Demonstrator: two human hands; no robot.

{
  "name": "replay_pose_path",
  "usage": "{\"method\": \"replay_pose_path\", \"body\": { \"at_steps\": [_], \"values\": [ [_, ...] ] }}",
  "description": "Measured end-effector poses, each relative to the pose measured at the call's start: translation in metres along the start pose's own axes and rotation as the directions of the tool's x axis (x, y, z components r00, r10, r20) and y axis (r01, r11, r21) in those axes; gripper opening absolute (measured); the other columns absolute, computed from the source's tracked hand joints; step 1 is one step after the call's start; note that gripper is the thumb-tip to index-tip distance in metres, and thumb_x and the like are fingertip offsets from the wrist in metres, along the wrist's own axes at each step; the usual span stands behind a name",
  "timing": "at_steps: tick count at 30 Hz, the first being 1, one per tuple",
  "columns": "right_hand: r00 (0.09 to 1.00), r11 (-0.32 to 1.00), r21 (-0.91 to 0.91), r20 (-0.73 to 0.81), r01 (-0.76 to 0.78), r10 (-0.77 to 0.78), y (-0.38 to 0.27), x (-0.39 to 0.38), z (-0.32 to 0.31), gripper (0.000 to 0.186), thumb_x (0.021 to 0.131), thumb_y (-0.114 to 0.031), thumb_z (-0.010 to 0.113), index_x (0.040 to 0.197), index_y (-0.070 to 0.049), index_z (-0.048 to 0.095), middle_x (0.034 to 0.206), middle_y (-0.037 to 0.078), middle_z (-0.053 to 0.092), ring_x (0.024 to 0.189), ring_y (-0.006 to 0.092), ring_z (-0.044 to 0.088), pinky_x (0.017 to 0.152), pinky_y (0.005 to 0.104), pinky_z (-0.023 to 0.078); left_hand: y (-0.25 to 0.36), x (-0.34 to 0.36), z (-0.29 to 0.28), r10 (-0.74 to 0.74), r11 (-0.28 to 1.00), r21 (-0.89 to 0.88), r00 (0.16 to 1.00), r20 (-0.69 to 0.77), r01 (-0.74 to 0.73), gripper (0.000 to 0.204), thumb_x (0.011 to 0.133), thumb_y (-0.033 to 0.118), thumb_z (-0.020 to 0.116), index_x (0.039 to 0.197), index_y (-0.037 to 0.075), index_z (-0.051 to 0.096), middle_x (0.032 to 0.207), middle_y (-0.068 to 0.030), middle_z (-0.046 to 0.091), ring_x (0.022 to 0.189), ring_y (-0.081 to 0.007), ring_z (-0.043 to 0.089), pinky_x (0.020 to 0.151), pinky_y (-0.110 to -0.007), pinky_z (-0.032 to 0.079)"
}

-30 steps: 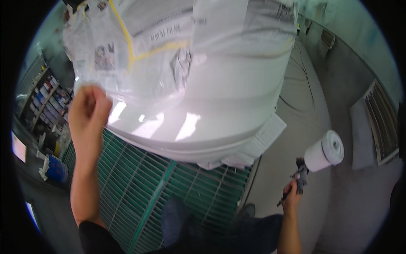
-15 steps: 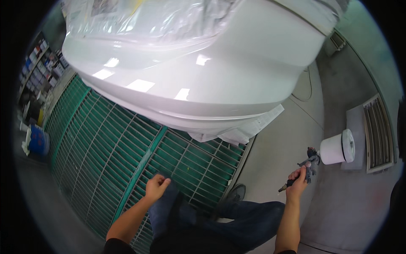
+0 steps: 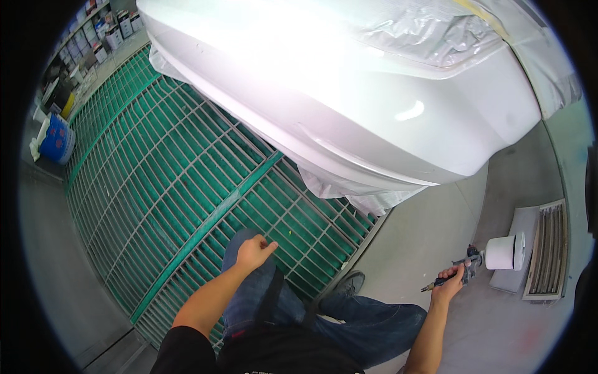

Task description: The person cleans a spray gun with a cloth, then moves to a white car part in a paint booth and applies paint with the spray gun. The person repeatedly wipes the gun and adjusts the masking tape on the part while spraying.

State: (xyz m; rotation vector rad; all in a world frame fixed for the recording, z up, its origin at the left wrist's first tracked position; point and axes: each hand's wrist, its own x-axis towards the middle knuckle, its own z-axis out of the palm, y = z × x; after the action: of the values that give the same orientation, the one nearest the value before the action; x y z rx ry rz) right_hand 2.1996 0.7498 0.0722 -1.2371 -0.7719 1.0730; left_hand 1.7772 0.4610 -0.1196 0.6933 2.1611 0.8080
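My right hand (image 3: 450, 283) is wrapped round the handle of a spray gun (image 3: 473, 260), out at the right near the wall. The gun lies tilted on its side, its white paint cup (image 3: 500, 253) pointing right. My left hand (image 3: 255, 251) hovers by my left knee, fingers curled closed, with nothing visible in them. Ahead of me is a glossy white car bumper (image 3: 349, 106), its lower edge curving above the floor. Clear plastic masking film (image 3: 430, 34) covers the car above it, and pale masking sheet (image 3: 380, 201) hangs below its edge.
Green-backed metal floor grating (image 3: 180, 168) spreads to the left. On the right is a wall vent (image 3: 548, 252) with slats. A blue bucket (image 3: 57, 140) stands at the far left, near shelves of paint cans (image 3: 81, 40). My shoe (image 3: 352, 283) rests by the grating's edge.
My view has turned, so the bumper sits farther right and more grating shows. The spray gun stays in my right hand, and my left hand appears farther right, fingers still curled.
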Motion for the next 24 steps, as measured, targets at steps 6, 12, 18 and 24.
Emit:
{"method": "replay_pose_path", "body": {
  "at_steps": [6, 12, 18, 24],
  "values": [
    [0.999, 1.000, -0.007, 0.034, 0.011, -0.011, -0.001, -0.003, 0.003, 0.028, 0.096, -0.028, 0.059, 0.074, -0.012, 0.049, 0.063, -0.002, 0.042, 0.054, 0.0110, 0.039, 0.051, 0.0273, 0.034, -0.004, 0.001, 0.003, 0.019, 1.000, 0.018, 1.000, -0.017, -0.019, 0.045, 0.083, 0.045, 0.069, 0.088, 0.001, 0.065, 0.079, -0.0157, 0.069, 0.077, -0.0320, 0.068, 0.069, -0.042, 0.053],
    [0.997, 1.000, -0.009, 0.072, -0.008, 0.009, 0.001, -0.004, 0.010, 0.028, 0.095, -0.030, 0.060, 0.074, -0.014, 0.049, 0.062, -0.003, 0.040, 0.053, 0.0103, 0.038, 0.050, 0.0263, 0.033, -0.006, -0.006, 0.011, 0.089, 0.995, 0.048, 0.995, -0.040, -0.087, 0.037, 0.083, 0.039, 0.070, 0.089, 0.002, 0.064, 0.077, -0.0136, 0.068, 0.074, -0.0302, 0.067, 0.066, -0.041, 0.052],
    [0.994, 0.998, -0.068, 0.106, -0.009, 0.016, -0.003, -0.009, 0.003, 0.030, 0.095, -0.030, 0.061, 0.075, -0.011, 0.048, 0.063, -0.002, 0.040, 0.054, 0.0107, 0.038, 0.052, 0.0273, 0.033, 0.041, -0.023, 0.009, 0.292, 0.950, 0.054, 0.934, 0.207, -0.309, 0.034, 0.081, 0.037, 0.069, 0.093, 0.006, 0.065, 0.083, -0.0123, 0.070, 0.081, -0.0313, 0.068, 0.070, -0.043, 0.053],
    [0.993, 0.992, -0.119, 0.108, -0.036, 0.049, -0.023, -0.029, -0.016, 0.030, 0.094, -0.030, 0.062, 0.075, -0.012, 0.048, 0.062, -0.003, 0.038, 0.053, 0.0103, 0.036, 0.051, 0.0266, 0.030, 0.114, -0.034, 0.022, 0.623, 0.735, 0.049, 0.702, 0.346, -0.676, 0.029, 0.083, 0.034, 0.067, 0.095, 0.007, 0.062, 0.088, -0.0127, 0.065, 0.083, -0.0343, 0.065, 0.068, -0.046, 0.052]
  ]
}}
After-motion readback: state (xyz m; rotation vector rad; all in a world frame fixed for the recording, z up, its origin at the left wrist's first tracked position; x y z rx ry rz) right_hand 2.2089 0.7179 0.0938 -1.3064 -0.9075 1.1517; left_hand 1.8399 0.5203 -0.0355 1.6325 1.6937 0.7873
